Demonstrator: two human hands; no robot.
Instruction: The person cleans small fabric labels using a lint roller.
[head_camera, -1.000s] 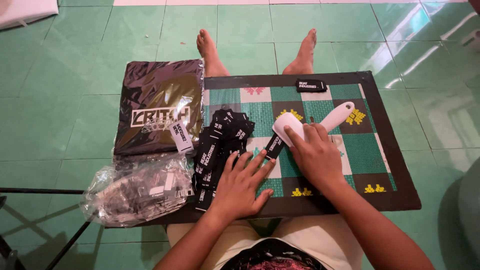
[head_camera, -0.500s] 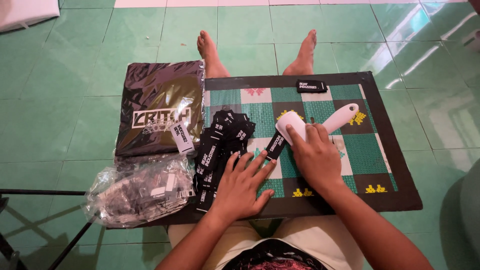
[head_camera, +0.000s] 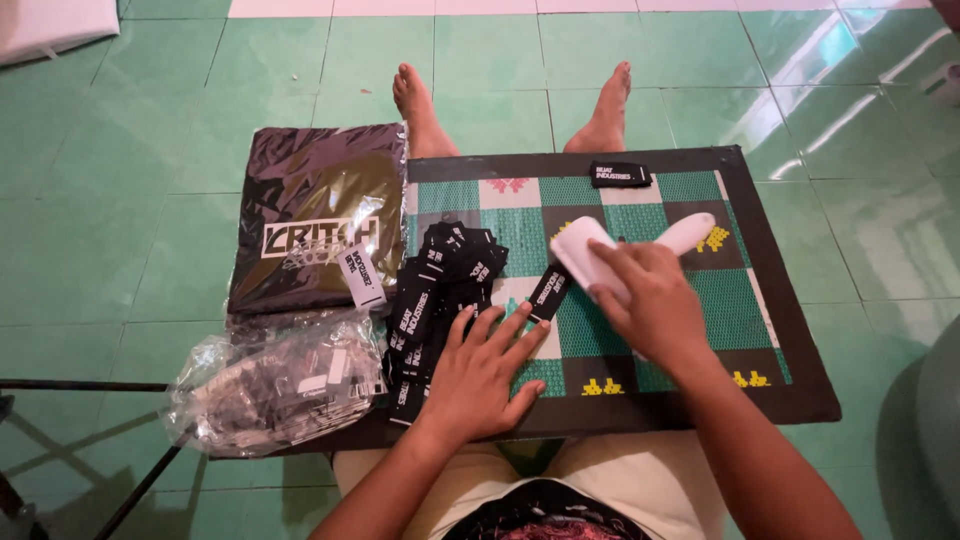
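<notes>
1. The right hand (head_camera: 655, 300) was clamped around a white handled tool (head_camera: 620, 255), pressing its flat head onto a black label (head_camera: 549, 291) near the middle of the patterned mat (head_camera: 720, 300).
2. The left hand (head_camera: 480, 375) lay flat with fingers spread, holding nothing, fingertips at the label's lower end.
3. A pile of black labels (head_camera: 435, 290) sat along the mat's left edge.
4. A bagged dark garment (head_camera: 315, 215) and a clear plastic bag (head_camera: 275, 385) lay on the floor beside the left edge.
5. One label (head_camera: 620, 174) lay at the far edge.
</notes>
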